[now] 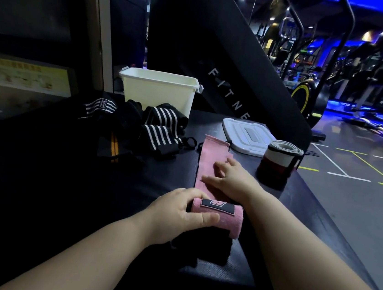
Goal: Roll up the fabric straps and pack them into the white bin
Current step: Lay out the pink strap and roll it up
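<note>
A pink fabric strap is laid flat on the dark table, its rolled near end gripped by the left hand, fingers curled round it. The flat length is pressed by the right hand, fingers spread. Soft and light, it is judged best held at the roll. The white bin stands well beyond.

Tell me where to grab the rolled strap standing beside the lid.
Clasp the rolled strap round its curved side wall at mid-height, coming from above. It stands on end, spiral up, so squeezing the wall likely keeps the layers wound. The lid sits close on its left.
</note>
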The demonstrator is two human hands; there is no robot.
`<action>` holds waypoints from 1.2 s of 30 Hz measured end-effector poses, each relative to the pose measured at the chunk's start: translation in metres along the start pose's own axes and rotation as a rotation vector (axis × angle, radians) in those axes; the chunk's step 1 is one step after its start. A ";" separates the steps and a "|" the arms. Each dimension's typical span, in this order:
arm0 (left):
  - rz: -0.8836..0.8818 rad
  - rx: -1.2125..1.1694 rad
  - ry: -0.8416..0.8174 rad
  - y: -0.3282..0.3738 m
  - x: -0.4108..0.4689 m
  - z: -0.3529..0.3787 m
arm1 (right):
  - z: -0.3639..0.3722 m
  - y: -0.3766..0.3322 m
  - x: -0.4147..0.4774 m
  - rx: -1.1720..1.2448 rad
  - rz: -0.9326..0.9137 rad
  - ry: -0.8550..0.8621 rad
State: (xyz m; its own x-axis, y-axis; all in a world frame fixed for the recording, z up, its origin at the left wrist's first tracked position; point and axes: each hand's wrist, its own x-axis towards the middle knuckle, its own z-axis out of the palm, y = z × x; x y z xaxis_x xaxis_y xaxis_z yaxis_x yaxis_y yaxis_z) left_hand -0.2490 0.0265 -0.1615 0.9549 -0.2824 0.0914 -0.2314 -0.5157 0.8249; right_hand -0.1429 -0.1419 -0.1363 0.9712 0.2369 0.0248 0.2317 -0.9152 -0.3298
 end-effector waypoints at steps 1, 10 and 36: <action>0.001 0.013 0.002 0.000 0.000 0.000 | -0.001 0.001 -0.002 0.027 0.032 0.074; 0.013 0.085 0.018 0.006 -0.004 0.000 | -0.004 -0.002 -0.005 0.056 0.230 0.247; 0.128 0.134 0.048 0.011 -0.009 -0.001 | -0.009 0.010 0.006 0.123 0.321 0.267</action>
State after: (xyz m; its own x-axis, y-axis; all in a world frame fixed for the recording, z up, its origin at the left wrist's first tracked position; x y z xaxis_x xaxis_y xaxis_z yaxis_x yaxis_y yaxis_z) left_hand -0.2599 0.0242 -0.1530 0.9231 -0.3154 0.2199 -0.3712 -0.5821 0.7235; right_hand -0.1338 -0.1522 -0.1312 0.9770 -0.1610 0.1400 -0.0775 -0.8792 -0.4701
